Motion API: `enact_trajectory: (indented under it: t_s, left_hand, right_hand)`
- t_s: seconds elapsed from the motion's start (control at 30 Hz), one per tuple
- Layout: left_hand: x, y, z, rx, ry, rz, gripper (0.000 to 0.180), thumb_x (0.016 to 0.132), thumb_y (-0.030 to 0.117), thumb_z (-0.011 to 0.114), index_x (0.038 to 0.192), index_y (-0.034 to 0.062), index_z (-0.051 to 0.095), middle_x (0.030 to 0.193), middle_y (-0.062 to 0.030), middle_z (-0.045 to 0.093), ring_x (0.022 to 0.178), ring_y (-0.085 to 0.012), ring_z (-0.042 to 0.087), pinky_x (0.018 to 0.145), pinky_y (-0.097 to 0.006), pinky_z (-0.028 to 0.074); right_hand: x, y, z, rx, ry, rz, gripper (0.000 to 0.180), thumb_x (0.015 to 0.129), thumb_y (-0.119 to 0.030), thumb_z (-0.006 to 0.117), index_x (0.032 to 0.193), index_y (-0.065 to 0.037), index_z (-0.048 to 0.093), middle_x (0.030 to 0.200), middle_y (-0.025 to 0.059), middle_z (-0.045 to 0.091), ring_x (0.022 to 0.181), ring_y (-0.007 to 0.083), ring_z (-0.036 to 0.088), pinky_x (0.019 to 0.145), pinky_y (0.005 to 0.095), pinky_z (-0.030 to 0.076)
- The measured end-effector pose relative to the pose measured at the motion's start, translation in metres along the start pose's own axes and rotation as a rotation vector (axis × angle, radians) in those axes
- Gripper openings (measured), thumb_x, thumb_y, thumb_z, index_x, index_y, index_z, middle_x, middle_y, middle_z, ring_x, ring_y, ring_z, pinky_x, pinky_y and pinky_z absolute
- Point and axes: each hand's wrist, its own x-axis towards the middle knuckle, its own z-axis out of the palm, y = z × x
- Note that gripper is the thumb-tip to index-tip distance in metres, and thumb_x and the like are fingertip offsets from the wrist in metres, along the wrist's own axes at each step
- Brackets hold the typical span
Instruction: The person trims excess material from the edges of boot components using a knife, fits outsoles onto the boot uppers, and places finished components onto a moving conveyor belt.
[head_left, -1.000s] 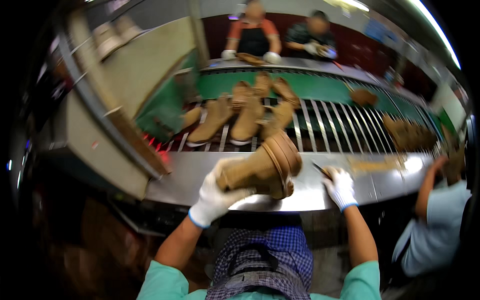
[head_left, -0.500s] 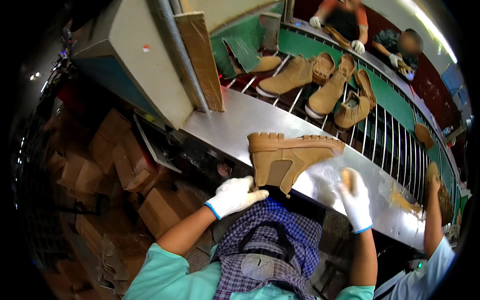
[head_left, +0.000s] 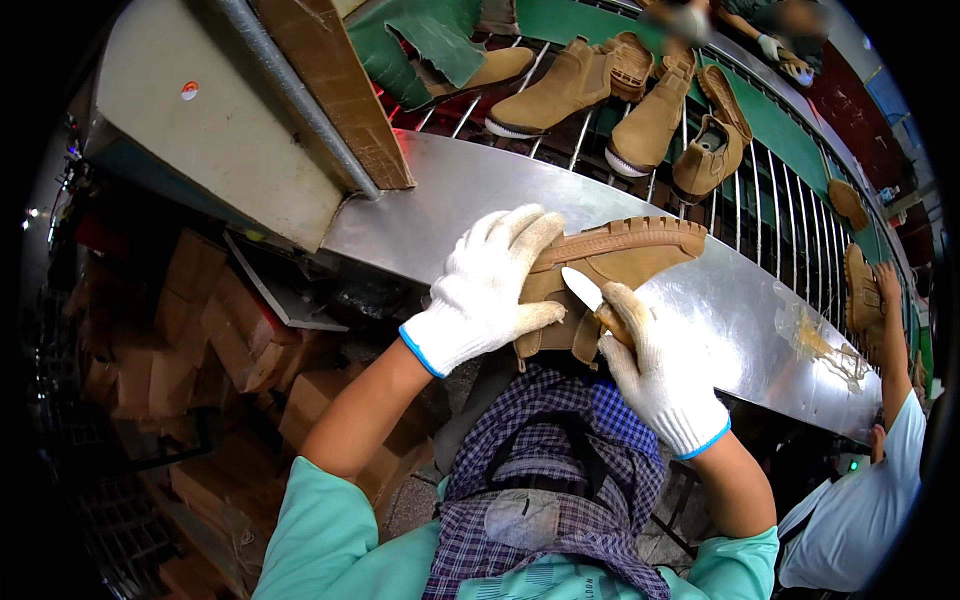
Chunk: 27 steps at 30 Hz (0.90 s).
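Observation:
A tan ankle boot (head_left: 645, 262) is held upside down at the edge of the metal ledge, its lugged sole facing up and its toe to the right. Gloved in white, my left hand (head_left: 482, 285) is closed around the heel end, fingers over the sole and thumb against the upper. My right hand (head_left: 652, 372), gloved as well, grips the yellowish handle of a short knife (head_left: 582, 288). The blade points up and left, lying at the side of the boot just below the sole edge; whether it touches cannot be told.
Beyond the steel ledge (head_left: 400, 232), several tan boots (head_left: 560, 88) and loose soles (head_left: 725, 100) lie on a barred rack (head_left: 738, 215). A cabinet (head_left: 215, 130) and pole stand left, above cardboard boxes (head_left: 240, 320). At right, a co-worker's arm (head_left: 893, 330) reaches to another boot (head_left: 862, 295).
My left hand has moved up from the boot's lower edge to its heel. My right hand has come in from the right, bringing the knife to the boot. The view has shifted.

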Motion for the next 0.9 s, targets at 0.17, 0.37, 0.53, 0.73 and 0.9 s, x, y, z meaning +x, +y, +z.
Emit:
enact_trajectory:
  t_s: [0.17, 0.37, 0.53, 0.73, 0.9]
  left_hand:
    - [-0.002, -0.009, 0.011, -0.082, 0.026, 0.05, 0.081, 0.07, 0.028, 0.094, 0.144, 0.0087, 0.065, 0.148, -0.0156, 0.057, 0.132, -0.0388, 0.055, 0.112, -0.05, 0.048]
    - [-0.001, -0.018, 0.02, -0.088, 0.106, 0.157, 0.066, 0.076, 0.028, 0.089, 0.136, 0.0079, 0.071, 0.145, -0.017, 0.059, 0.126, -0.0402, 0.058, 0.108, -0.05, 0.05]
    - [-0.005, -0.023, 0.025, 0.005, 0.134, 0.24, 0.055, 0.081, 0.032, 0.086, 0.131, 0.0144, 0.075, 0.142, -0.0193, 0.06, 0.123, -0.0407, 0.059, 0.107, -0.05, 0.05]
    - [0.011, -0.01, 0.016, 0.03, 0.085, 0.27, 0.052, 0.078, 0.028, 0.087, 0.128, 0.016, 0.076, 0.14, -0.0192, 0.061, 0.125, -0.0415, 0.059, 0.108, -0.051, 0.049]
    - [0.04, 0.011, -0.002, 0.006, -0.104, 0.254, 0.06, 0.078, 0.025, 0.088, 0.133, 0.0095, 0.071, 0.139, -0.0176, 0.063, 0.126, -0.0396, 0.062, 0.107, -0.049, 0.051]
  right_hand:
    - [0.016, -0.009, 0.013, 0.36, -0.063, 0.141, 0.059, 0.097, -0.018, 0.074, 0.15, -0.003, 0.054, 0.126, 0.0256, 0.069, 0.111, 0.0344, 0.072, 0.096, 0.0398, 0.058]
    - [0.019, -0.005, 0.009, 0.873, -0.101, 0.392, 0.056, 0.099, -0.017, 0.07, 0.151, -0.001, 0.054, 0.139, 0.0205, 0.067, 0.13, 0.0317, 0.065, 0.112, 0.0411, 0.051]
    - [0.022, 0.043, -0.028, 0.413, 0.035, 0.232, 0.05, 0.099, -0.015, 0.072, 0.146, -0.004, 0.061, 0.122, 0.0136, 0.074, 0.098, 0.0171, 0.071, 0.087, 0.0307, 0.059]
    - [0.01, 0.034, -0.018, 0.895, -0.031, 0.633, 0.052, 0.102, -0.024, 0.07, 0.148, -0.004, 0.057, 0.124, 0.016, 0.072, 0.112, 0.0218, 0.07, 0.09, 0.0338, 0.058]
    - [-0.004, 0.035, -0.047, 0.246, -0.023, 0.181, 0.043, 0.103, -0.019, 0.066, 0.144, -0.006, 0.058, 0.121, 0.0215, 0.072, 0.106, 0.0351, 0.074, 0.091, 0.0419, 0.059]
